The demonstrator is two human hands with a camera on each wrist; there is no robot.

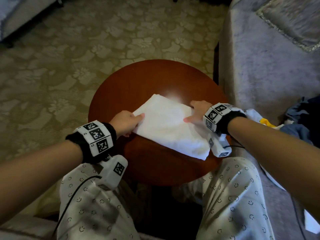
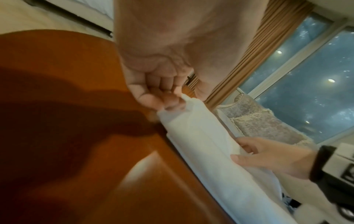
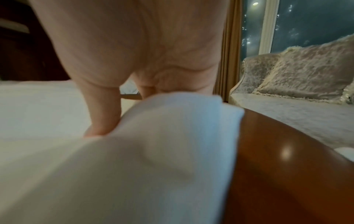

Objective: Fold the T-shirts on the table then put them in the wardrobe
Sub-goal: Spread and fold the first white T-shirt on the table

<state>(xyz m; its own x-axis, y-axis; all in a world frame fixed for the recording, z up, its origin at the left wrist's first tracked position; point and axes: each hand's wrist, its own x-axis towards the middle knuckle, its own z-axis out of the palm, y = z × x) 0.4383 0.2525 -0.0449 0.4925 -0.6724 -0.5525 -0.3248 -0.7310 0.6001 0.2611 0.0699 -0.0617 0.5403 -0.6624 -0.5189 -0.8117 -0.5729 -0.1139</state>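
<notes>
A folded white T-shirt (image 1: 170,125) lay at centre frame on the round wooden surface (image 1: 138,80). The left hand (image 1: 125,123) pinched its left edge; the right hand (image 1: 197,112) gripped the right edge, thumb on top. Folding appeared nearly complete; next, lifting it toward the wardrobe. No legible writing.

White T-shirt (image 1: 168,125), reddish-brown table (image 1: 138,80), olive floral carpet (image 1: 69,49)

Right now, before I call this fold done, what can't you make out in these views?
- Right hand fingers: tucked under the white T-shirt in the head view; blurred cloth fills the right wrist view.
- Clothes pile on the sofa: cut by the head view's right edge.
- Wardrobe: in no view.
- Round table near edge: hidden by knees.
</notes>
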